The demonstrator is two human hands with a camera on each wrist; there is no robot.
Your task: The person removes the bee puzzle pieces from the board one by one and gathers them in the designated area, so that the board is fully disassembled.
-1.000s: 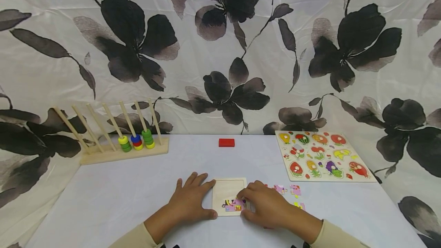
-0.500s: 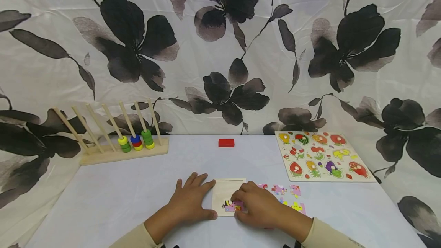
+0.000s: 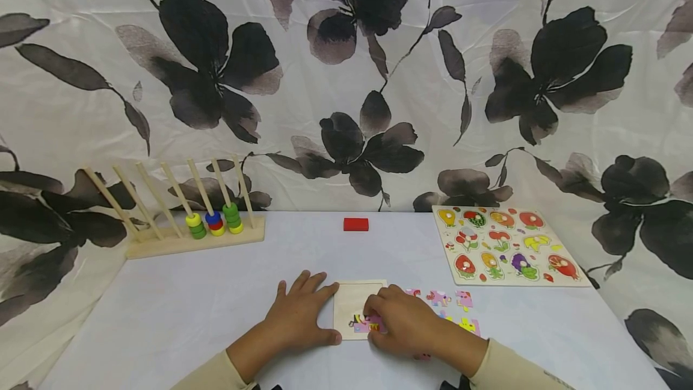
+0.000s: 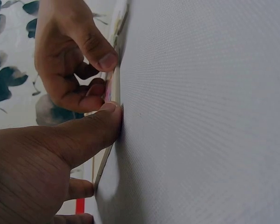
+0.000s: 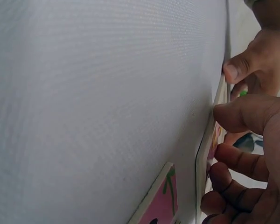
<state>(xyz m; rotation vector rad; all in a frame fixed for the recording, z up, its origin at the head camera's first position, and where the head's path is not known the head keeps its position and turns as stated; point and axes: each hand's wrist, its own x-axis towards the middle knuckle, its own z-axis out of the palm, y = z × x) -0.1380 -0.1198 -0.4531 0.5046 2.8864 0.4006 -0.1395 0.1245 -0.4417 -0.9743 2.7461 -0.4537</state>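
Note:
A shallow wooden puzzle tray [image 3: 354, 297] lies flat in front of me in the head view. Puzzle pieces [image 3: 360, 325] with a bee on pink fill part of its near side. My left hand [image 3: 300, 315] lies spread along the tray's left edge, its thumb at the near left corner. Over the tray's right part, my right hand [image 3: 408, 324] curls its fingers onto a puzzle piece [image 5: 217, 133]. Its thumb is at the tray's near edge, while its fingertips touch the printed surface. The hand hides much of that piece in the head view.
Several loose puzzle pieces [image 3: 438, 298] lie right of the tray, partly behind the right hand and forearm. A fruit puzzle board [image 3: 506, 247] stands at the back right. A red block [image 3: 355, 224] is at the back middle, a peg stand [image 3: 197, 245] with rings at the back left.
My right hand has shifted a little to the left over the tray, uncovering more loose pieces, then stayed nearly still. The left hand and the tray keep their places.

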